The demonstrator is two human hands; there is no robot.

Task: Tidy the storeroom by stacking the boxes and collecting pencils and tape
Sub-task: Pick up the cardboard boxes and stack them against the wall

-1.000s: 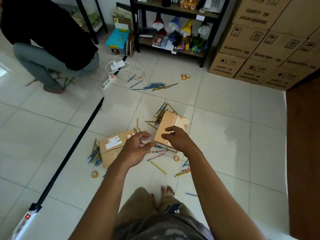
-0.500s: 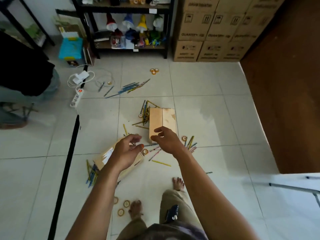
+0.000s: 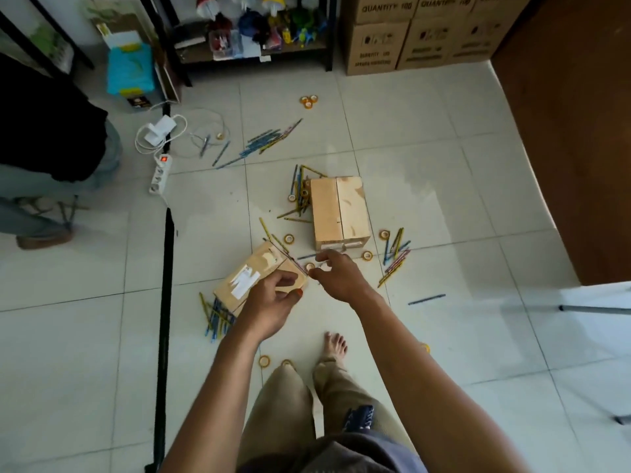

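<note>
Two brown cardboard boxes lie on the tiled floor: a plain one [image 3: 341, 213] and a tilted one with a white label [image 3: 249, 278]. Coloured pencils are scattered in bunches at the back [image 3: 269, 141], beside the plain box [image 3: 299, 189], to its right [image 3: 396, 254] and by the labelled box [image 3: 215, 315]. Tape rolls lie at the back [image 3: 309, 101], between the boxes [image 3: 289, 238] and near my foot [image 3: 264, 361]. My left hand [image 3: 273, 302] hovers over the labelled box, my right hand [image 3: 338, 274] beside it. Both are loosely curled, with nothing seen in them.
Another person [image 3: 51, 131] crouches at the left. A power strip [image 3: 159, 175] and a black pole [image 3: 165, 302] lie on the floor. A shelf [image 3: 252, 39] and stacked cartons [image 3: 409, 35] line the back. A brown panel [image 3: 573, 131] stands on the right.
The view has swung right and down; the boxes now sit straighter in it. My hands keep the same close pose and have shifted from the plain box toward the labelled one.
</note>
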